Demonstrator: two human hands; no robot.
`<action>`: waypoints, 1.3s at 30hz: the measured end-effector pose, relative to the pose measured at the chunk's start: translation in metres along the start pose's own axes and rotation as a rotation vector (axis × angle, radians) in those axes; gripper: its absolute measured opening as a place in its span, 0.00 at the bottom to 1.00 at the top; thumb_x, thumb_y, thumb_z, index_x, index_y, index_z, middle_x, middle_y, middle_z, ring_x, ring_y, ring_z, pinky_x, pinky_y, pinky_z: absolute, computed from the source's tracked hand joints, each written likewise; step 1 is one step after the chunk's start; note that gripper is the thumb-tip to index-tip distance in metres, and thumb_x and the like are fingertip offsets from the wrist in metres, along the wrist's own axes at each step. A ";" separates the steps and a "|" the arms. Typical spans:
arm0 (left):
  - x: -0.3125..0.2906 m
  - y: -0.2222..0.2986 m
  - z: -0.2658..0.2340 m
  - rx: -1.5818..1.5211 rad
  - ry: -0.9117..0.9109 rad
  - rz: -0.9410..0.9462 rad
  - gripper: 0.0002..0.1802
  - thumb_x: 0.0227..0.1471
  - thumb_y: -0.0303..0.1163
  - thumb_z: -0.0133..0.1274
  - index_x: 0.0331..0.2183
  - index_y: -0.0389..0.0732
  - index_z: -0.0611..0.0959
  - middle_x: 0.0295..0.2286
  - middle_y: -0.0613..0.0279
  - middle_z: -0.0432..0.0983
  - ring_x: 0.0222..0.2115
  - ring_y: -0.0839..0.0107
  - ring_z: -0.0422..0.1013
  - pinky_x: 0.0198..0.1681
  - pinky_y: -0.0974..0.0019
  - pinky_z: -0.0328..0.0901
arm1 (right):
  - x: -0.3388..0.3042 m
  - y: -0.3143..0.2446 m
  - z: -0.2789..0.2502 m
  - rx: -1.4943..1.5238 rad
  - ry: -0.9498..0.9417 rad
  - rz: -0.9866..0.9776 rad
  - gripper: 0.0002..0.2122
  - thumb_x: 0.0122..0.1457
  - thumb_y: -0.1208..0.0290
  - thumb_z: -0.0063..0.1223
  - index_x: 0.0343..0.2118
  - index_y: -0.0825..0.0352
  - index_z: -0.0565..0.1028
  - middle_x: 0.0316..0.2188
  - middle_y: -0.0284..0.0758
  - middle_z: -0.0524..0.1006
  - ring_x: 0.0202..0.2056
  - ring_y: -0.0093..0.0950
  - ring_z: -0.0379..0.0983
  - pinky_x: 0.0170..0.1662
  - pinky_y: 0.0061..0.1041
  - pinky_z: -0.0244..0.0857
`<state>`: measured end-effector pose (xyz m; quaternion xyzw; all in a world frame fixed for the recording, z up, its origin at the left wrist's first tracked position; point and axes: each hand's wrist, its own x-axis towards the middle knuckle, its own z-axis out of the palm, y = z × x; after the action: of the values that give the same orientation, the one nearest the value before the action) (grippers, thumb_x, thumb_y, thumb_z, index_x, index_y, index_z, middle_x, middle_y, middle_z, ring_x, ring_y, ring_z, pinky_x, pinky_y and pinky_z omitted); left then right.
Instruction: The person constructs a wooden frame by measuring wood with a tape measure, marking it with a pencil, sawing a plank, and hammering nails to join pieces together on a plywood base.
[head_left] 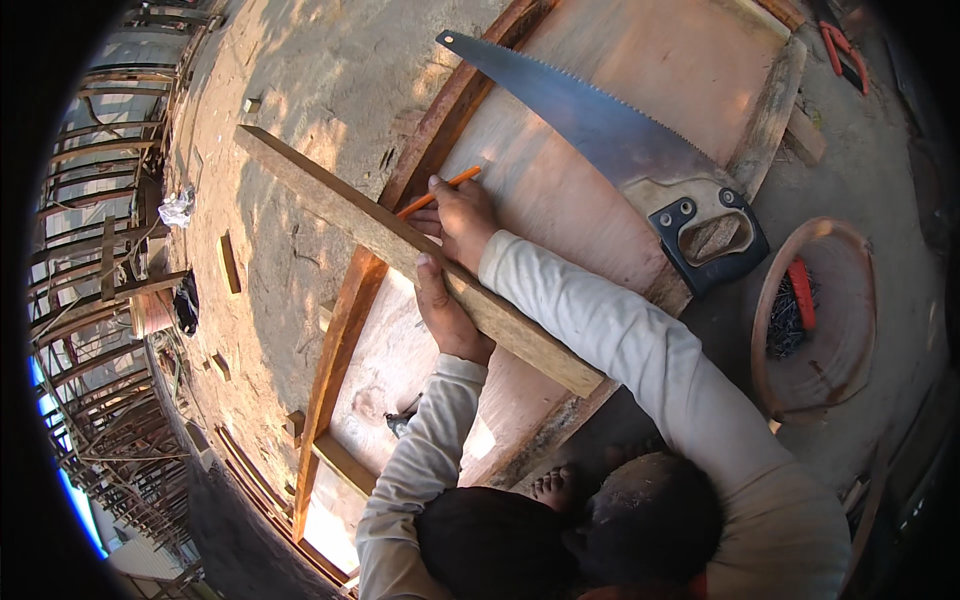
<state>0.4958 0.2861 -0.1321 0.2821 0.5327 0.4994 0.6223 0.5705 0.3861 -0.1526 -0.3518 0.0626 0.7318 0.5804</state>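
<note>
Right hand (pixel 465 222): your fingers pinch the slim orange pencil (pixel 466 176), its lower-left end close by the plank's edge; cannot tell whether the point touches wood. Left hand (pixel 452 318): your thumb presses against the long brown rectangular wooden plank (pixel 385 231), the remaining fingers hidden behind it. The plank runs between both sets of fingers, crossing the reddish-brown wooden beam (pixel 348 320) just left of them.

Method, my judgement: this looks like marking the beam along the plank. Bear down with your left fingers so the plank cannot swivel; tuck the pencil tight into the corner at one steady slant, and draw lightly in a single stroke. Check the angle first.

Count: one pencil; one plank in hand; one silver-bladed handsaw with a black-and-grey handle (pixel 592 122), up and right of your right fingers. Farther right: one round clay-pink basin (pixel 848 320), one red-handled tool (pixel 802 293) inside, dark nails (pixel 783 328) too many to count. Well left of your left fingers: at least three small wooden blocks (pixel 228 263) on the ground.
</note>
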 end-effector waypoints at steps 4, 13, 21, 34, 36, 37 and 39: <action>0.006 -0.008 -0.007 -0.001 0.033 0.004 0.32 0.60 0.60 0.51 0.50 0.41 0.72 0.40 0.61 0.72 0.41 0.69 0.72 0.46 0.64 0.70 | -0.003 -0.001 -0.005 0.287 -0.072 -0.127 0.15 0.72 0.65 0.42 0.49 0.74 0.62 0.44 0.52 0.70 0.44 0.46 0.77 0.50 0.43 0.77; -0.001 0.015 0.018 -0.106 0.067 -0.094 0.28 0.57 0.54 0.56 0.42 0.40 0.68 0.28 0.53 0.72 0.24 0.60 0.73 0.28 0.54 0.72 | -0.053 -0.038 -0.034 -0.109 0.062 -0.388 0.21 0.71 0.55 0.42 0.57 0.66 0.62 0.35 0.36 0.75 0.41 0.33 0.79 0.42 0.32 0.74; 0.002 0.066 -0.037 0.262 0.154 -0.041 0.31 0.48 0.47 0.63 0.41 0.29 0.75 0.30 0.53 0.75 0.28 0.61 0.73 0.36 0.57 0.71 | -0.158 -0.022 -0.106 -1.879 0.120 -0.850 0.15 0.65 0.65 0.50 0.50 0.69 0.71 0.35 0.47 0.76 0.37 0.49 0.75 0.43 0.46 0.69; -0.069 0.121 -0.234 1.717 0.514 0.613 0.35 0.37 0.42 0.69 0.49 0.49 0.78 0.45 0.56 0.70 0.48 0.56 0.69 0.48 0.48 0.61 | -0.231 -0.100 -0.135 -2.193 0.617 -1.246 0.23 0.50 0.67 0.67 0.47 0.68 0.70 0.49 0.45 0.68 0.53 0.47 0.64 0.56 0.48 0.57; -0.075 0.124 -0.249 1.721 0.555 0.676 0.33 0.36 0.41 0.70 0.47 0.50 0.79 0.43 0.58 0.71 0.47 0.56 0.68 0.47 0.47 0.61 | -0.228 -0.103 -0.142 -2.185 0.564 -1.134 0.24 0.49 0.66 0.68 0.46 0.69 0.70 0.49 0.46 0.68 0.53 0.48 0.64 0.56 0.49 0.57; -0.075 0.126 -0.250 1.733 0.527 0.673 0.31 0.36 0.40 0.70 0.46 0.50 0.79 0.43 0.59 0.71 0.47 0.56 0.68 0.47 0.47 0.61 | -0.229 -0.105 -0.145 -2.205 0.628 -1.099 0.23 0.49 0.66 0.68 0.45 0.69 0.71 0.48 0.46 0.68 0.53 0.49 0.64 0.56 0.49 0.57; -0.073 0.133 -0.255 1.753 0.508 0.629 0.28 0.36 0.38 0.70 0.43 0.50 0.79 0.42 0.61 0.72 0.47 0.56 0.69 0.46 0.46 0.61 | -0.229 -0.101 -0.151 -2.273 0.684 -1.138 0.19 0.50 0.65 0.66 0.41 0.70 0.73 0.44 0.46 0.71 0.51 0.50 0.65 0.55 0.51 0.57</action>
<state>0.2167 0.2180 -0.0564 0.6600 0.7350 0.1143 -0.1054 0.7458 0.1579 -0.0984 -0.7838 -0.5969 -0.0948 0.1428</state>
